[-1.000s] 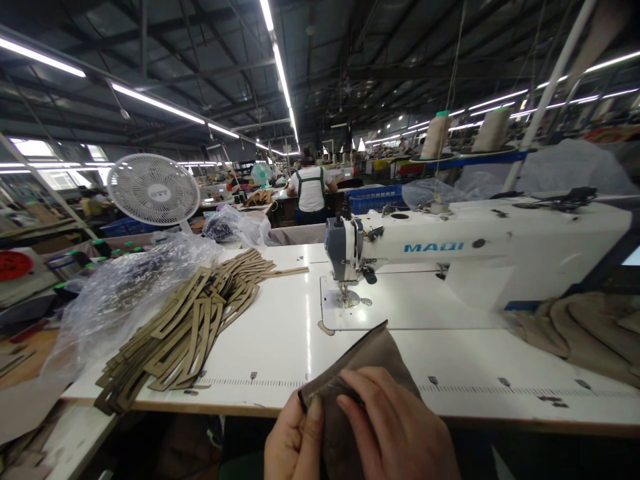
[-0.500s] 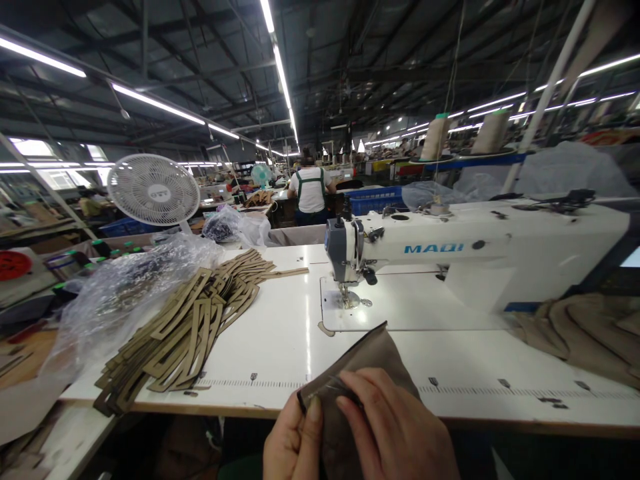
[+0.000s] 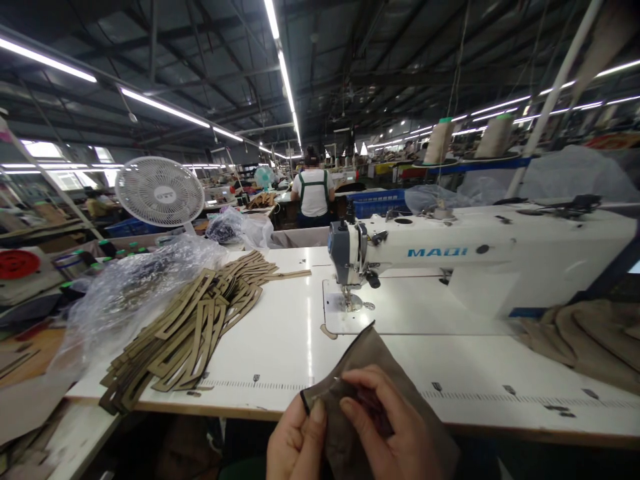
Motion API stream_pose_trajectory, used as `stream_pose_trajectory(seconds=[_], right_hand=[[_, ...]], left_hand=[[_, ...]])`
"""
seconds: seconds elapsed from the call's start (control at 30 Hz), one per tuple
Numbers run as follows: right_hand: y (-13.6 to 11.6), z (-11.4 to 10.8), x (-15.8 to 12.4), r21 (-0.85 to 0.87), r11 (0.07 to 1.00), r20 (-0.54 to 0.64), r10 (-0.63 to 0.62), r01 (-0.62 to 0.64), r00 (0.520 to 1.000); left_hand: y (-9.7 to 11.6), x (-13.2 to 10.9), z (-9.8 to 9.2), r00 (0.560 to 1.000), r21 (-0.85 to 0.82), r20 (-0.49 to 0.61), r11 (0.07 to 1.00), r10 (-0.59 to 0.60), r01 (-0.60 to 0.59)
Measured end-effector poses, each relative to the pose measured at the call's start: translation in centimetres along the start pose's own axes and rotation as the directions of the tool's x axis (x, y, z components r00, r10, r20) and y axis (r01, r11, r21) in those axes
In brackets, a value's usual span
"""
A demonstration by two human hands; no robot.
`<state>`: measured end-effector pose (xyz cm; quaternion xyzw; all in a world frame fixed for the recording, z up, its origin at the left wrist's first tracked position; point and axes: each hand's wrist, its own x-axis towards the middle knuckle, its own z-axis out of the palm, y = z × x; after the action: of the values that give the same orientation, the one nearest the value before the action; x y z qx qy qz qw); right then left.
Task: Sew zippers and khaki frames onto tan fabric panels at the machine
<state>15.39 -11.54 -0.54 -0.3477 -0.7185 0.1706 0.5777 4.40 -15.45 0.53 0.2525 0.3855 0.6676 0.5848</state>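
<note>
A grey-brown piece of fabric (image 3: 387, 373) with a dark edge hangs over the table's front edge, one corner pointing toward the sewing machine. My left hand (image 3: 297, 437) pinches its left corner between thumb and fingers. My right hand (image 3: 395, 427) is curled over the middle of the fabric, thumb tip and index fingertip a little apart. A small shiny bit shows by the index fingertip; what these fingers hold, if anything, I cannot make out. Beyond the fabric stands the white sewing machine (image 3: 435, 243), its needle and presser foot over the plate, with no fabric under them.
Left on the white table (image 3: 285, 333) lies a pile of brown frame-shaped pieces (image 3: 200, 327), beside clear plastic wrap (image 3: 135, 287). More brown fabric (image 3: 585, 333) is heaped at the right. A white fan (image 3: 160, 192), thread cones (image 3: 440, 141) and a seated person (image 3: 313, 190) are farther back.
The fabric's far corner has shifted slightly left, and more of the sheet spreads out at the right. My right thumb and index finger have parted somewhat. The left hand keeps its pinch.
</note>
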Motion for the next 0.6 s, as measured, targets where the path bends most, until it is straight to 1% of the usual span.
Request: stream_pose_trajectory(seconds=[0.07, 0.1, 0.23, 0.27, 0.3, 0.33, 0.37, 0.43, 0.47, 0.5, 0.53, 0.57, 0.6], right_hand=[[0.2, 0.0, -0.2, 0.051, 0.998, 0.053, 0.042, -0.045, 0.998], [0.2, 0.0, -0.4, 0.060, 0.996, 0.057, 0.058, -0.062, 0.997], [0.1, 0.3, -0.7, 0.075, 0.989, -0.051, 0.128, -0.124, 0.990], [0.2, 0.4, -0.7, 0.105, 0.984, -0.050, 0.150, -0.144, 0.987], [0.2, 0.4, -0.6, 0.156, 0.972, -0.025, 0.181, -0.175, 0.983], [0.3, 0.3, -0.4, 0.224, 0.948, 0.018, 0.228, -0.226, 0.974], [0.3, 0.2, -0.1, 0.307, 0.905, 0.073, 0.287, -0.295, 0.955], [0.4, -0.3, 0.7, 0.462, 0.770, 0.188, 0.401, -0.441, 0.897], [0.3, -0.6, 1.1, 0.506, 0.711, 0.228, 0.435, -0.488, 0.871], [0.3, -1.0, 1.4, 0.521, 0.692, 0.244, 0.440, -0.500, 0.864], [0.1, -1.3, 1.7, 0.501, 0.724, 0.232, 0.415, -0.474, 0.880], [0.0, -1.7, 1.9, 0.442, 0.799, 0.199, 0.357, -0.408, 0.913], [-0.2, -2.0, 2.0, 0.344, 0.886, 0.163, 0.269, -0.310, 0.949]], left_hand=[[0.0, 0.1, 0.0, 1.000, -0.011, 0.005, 1.000, -0.007, 0.007], [0.0, 0.1, -0.1, 1.000, -0.019, 0.006, 1.000, -0.009, 0.009], [0.2, 0.3, -0.1, 0.999, -0.027, 0.026, 0.999, -0.024, 0.025], [0.2, 0.3, -0.1, 0.999, -0.028, 0.033, 0.999, -0.026, 0.027], [0.2, 0.4, -0.2, 0.999, -0.031, 0.040, 0.999, -0.031, 0.033], [0.2, 0.4, -0.2, 0.998, -0.039, 0.050, 0.998, -0.042, 0.044], [0.1, 0.4, -0.3, 0.996, -0.048, 0.064, 0.997, -0.060, 0.063], [-0.2, 0.4, -0.5, 0.989, -0.060, 0.105, 0.992, -0.106, 0.112], [-0.3, 0.4, -0.5, 0.984, -0.061, 0.123, 0.989, -0.127, 0.135], [-0.5, 0.4, -0.6, 0.981, -0.061, 0.133, 0.987, -0.140, 0.149], [-0.6, 0.4, -0.7, 0.981, -0.060, 0.132, 0.986, -0.145, 0.154], [-0.6, 0.4, -0.8, 0.982, -0.058, 0.122, 0.987, -0.142, 0.150], [-0.6, 0.4, -0.8, 0.986, -0.052, 0.104, 0.989, -0.132, 0.138]])
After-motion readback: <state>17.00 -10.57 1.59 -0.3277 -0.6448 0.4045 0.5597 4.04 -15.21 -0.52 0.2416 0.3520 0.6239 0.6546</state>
